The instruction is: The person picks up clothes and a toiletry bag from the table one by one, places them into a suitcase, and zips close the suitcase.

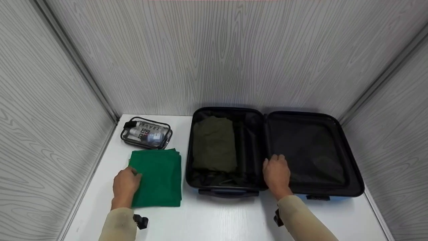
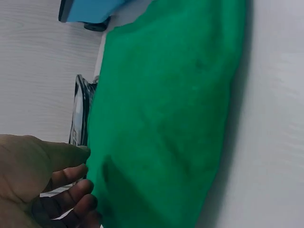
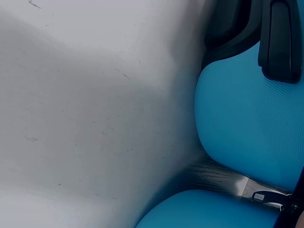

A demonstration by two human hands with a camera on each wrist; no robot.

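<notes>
Note folded green cloth left of open suitcase. Touch cloth's left edge with left hand (cannot tell if pinching). Rest right hand well apart, at suitcase's middle; cannot tell grip.

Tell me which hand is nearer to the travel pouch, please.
Left. The left hand is in front of the pouch, at the green cloth's left edge; the right hand is farther right, at the open suitcase.

L-wrist cam: pouch pt. hidden bhd cloth, suitcase cut off.
</notes>
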